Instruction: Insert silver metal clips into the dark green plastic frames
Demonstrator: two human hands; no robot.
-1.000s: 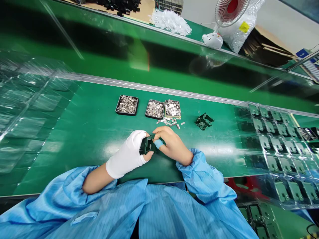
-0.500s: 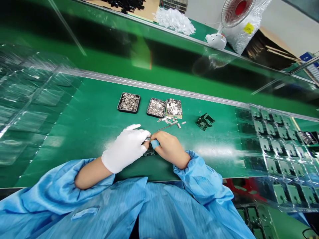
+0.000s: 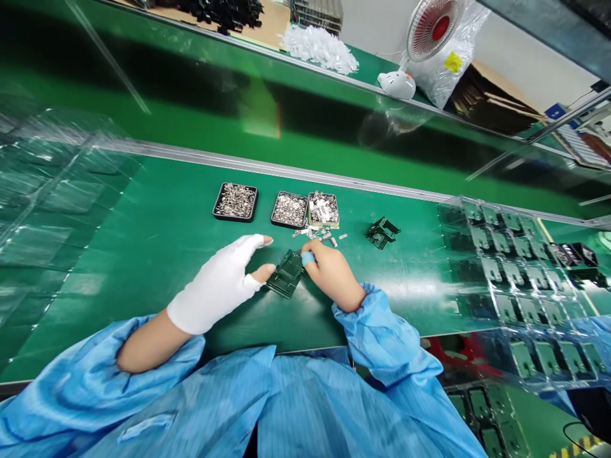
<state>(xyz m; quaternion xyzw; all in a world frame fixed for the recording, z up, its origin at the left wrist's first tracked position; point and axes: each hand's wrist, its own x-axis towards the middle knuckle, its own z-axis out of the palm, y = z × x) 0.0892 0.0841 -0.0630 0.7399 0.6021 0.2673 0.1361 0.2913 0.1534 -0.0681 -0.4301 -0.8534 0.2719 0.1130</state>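
Left hand (image 3: 217, 286): in a white fingerless glove, lying flat on the green surface (image 3: 157, 235), fingers spread apart and holding nothing; its bare thumb tip touches the near-left edge of the dark plastic part (image 3: 286, 275).

Right hand (image 3: 331, 272): bare, with a blue cot on one fingertip; fingers drawn together and pinched on the far-right corner of the dark plastic part.

Dark plastic part: flat, dark green-black moulded piece lying on the surface between the two hands, just in front of the person's body.

Three small trays in a row beyond the hands: left tray (image 3: 235, 201), set slightly apart; middle tray (image 3: 289, 209) and right tray (image 3: 323, 208), side by side and touching. All hold small silvery metal pieces.

Loose metal pieces (image 3: 322, 235): scattered on the surface just in front of the right tray, near the right hand's fingertips.

Second dark part (image 3: 382, 231): lying alone on the surface, to the right of the trays.

Clear blister trays (image 3: 520, 273): at the right edge, with dark parts in their pockets.

Small fan (image 3: 420, 44): on the far shelf, upper right.

Blue sleeves (image 3: 382, 331): on both forearms.
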